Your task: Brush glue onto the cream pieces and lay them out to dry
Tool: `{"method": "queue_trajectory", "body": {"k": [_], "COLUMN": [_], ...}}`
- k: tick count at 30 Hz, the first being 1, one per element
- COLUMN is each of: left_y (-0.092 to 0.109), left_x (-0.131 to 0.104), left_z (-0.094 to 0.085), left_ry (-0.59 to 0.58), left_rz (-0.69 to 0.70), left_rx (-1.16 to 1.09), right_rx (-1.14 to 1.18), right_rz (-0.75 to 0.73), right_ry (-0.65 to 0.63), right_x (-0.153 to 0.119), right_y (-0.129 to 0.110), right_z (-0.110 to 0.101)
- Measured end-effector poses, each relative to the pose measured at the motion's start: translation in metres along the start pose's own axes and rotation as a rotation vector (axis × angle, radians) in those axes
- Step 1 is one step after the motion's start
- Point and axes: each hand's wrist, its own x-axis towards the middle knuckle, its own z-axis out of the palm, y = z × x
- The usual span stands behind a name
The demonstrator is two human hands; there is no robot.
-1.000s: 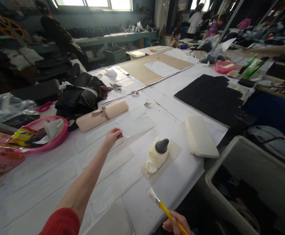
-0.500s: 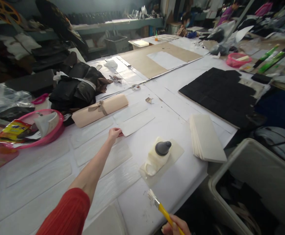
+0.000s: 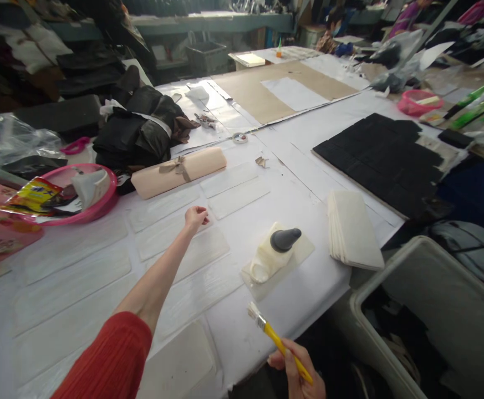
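My left hand [image 3: 197,217] is stretched over the white table, its fingers curled together just beside the near end of a pale rectangular sheet [image 3: 239,198]; whether anything is between the fingertips is too small to tell. More pale sheets [image 3: 79,271] lie in rows under and left of my arm. At the bottom, my right hand [image 3: 297,368] grips a brush [image 3: 275,338] with a yellow handle, its whitish bristles pointing up and left. Between the hands, a cream bottle [image 3: 273,255] with a dark grey cone top rests on a translucent sheet.
Stacked cream pieces [image 3: 353,230] lie near the right table edge, by a grey bin [image 3: 360,316]. Black material [image 3: 383,160] covers a board behind. At left are a pink basin [image 3: 111,194], a tied peach roll [image 3: 179,173] and a black bundle [image 3: 133,136]. A person sits far back.
The pale sheet's near end, raised at my left fingertips before, now lies flat on the table. My right hand and the brush have come further into view. The camera view has tilted down slightly.
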Motion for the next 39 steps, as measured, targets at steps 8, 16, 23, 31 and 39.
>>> {"method": "queue_trajectory", "body": {"k": [8,16,23,31,39], "left_y": [-0.087,-0.212,-0.283,-0.297,-0.303], "left_x": [-0.153,-0.318,-0.380,-0.386,-0.389], "left_z": [-0.115,-0.246,-0.283,-0.283,-0.282], "left_ry": [-0.254,0.041,0.273,0.287,0.268], "left_rz": [0.077,-0.200,-0.359,-0.401,-0.370], "left_rx": [0.080,0.391,0.411,0.266,0.202], "right_rx": [-0.040,-0.209,-0.546,-0.630,-0.459], "right_rz": [-0.072,-0.285,-0.504,-0.643,-0.553], "right_ry": [-0.077,-0.202,-0.329,-0.342,-0.225], "right_x": [0.023,0.077,0.093,0.072,0.024], "right_y": [-0.017,-0.024,-0.014,-0.018,-0.033], "right_z": [-0.003,0.029,0.047,0.035,0.026]}}
